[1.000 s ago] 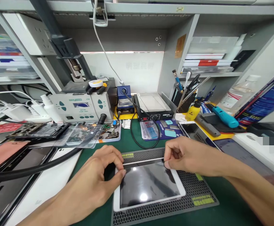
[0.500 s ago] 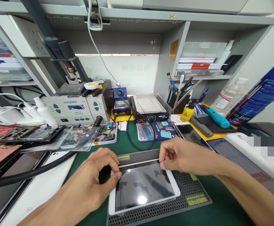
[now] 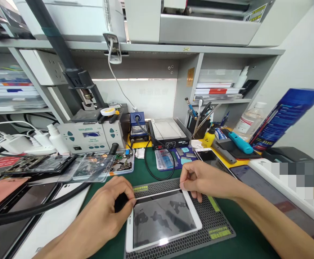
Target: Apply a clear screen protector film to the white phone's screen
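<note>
A white-framed tablet (image 3: 130, 233) lies face up on a grey honeycomb-patterned mat (image 3: 219, 216). What looks like a clear screen film (image 3: 151, 235) covers its display, greyish with irregular dark patches. At the far left corner, my left hand (image 3: 111, 208) is closed, thumb and forefinger pinched over the edge. My right hand (image 3: 200, 180) pinches at the far right corner, its other fingers curled. Both fingertips appear to be on the film's far corners, though the thin edge between them is hard to see.
Behind stand a hot-air station (image 3: 92, 136), a heating plate (image 3: 170, 133) and a soldering stand (image 3: 138, 129). A black hose (image 3: 51, 201) crosses the devices at left. Parts boxes (image 3: 124, 162) sit nearby. Phones (image 3: 213, 158), a yellow bottle (image 3: 208, 138) and a larger screen (image 3: 267, 198) occupy the right.
The camera has tilted up, showing more of the upper shelf. Both hands stay at the far corners, the right slightly shifted to the edge. The dark patches on the display look larger.
</note>
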A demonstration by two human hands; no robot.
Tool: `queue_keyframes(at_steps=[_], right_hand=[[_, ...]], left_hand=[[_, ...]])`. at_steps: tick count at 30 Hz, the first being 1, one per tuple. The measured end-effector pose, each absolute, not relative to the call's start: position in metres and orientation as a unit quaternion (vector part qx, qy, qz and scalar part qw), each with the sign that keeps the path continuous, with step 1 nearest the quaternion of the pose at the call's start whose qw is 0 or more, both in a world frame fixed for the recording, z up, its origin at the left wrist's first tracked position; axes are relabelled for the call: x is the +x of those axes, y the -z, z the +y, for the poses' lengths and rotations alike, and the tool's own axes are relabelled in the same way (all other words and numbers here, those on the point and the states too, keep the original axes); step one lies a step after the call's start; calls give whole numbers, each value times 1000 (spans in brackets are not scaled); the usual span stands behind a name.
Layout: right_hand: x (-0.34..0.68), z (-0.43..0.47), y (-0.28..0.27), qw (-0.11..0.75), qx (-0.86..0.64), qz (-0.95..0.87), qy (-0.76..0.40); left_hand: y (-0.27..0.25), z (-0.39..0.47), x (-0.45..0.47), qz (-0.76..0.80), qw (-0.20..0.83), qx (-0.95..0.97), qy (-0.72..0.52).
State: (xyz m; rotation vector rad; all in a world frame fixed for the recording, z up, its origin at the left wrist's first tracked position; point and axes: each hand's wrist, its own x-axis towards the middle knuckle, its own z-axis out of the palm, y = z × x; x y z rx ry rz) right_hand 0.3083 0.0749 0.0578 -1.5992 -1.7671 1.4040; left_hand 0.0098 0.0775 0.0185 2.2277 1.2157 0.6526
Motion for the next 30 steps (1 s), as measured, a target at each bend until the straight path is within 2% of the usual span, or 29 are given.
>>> queue_keyframes(at_steps=[5,11,16,18,22,30], right_hand=[[307,75,-58,171,-552,-647,-497],[307,77,-55,287,-551,-622,-476],[317,79,-70,448,-588,-599,-308],[327,77,-77,473,-609,-590,-239],[355,69,-94,429,-662,-593,-162],[437,68,-130,210,-804,-551,-81]], left_hand=[[-26,77,10,452,252,825,-226],[-30,75,9,463,228,827,-225],[-28,74,8,455,215,825,-258],[-25,76,7,450,199,825,-279],[-18,83,4,458,202,822,-271],[-16,87,3,460,222,827,-236]])
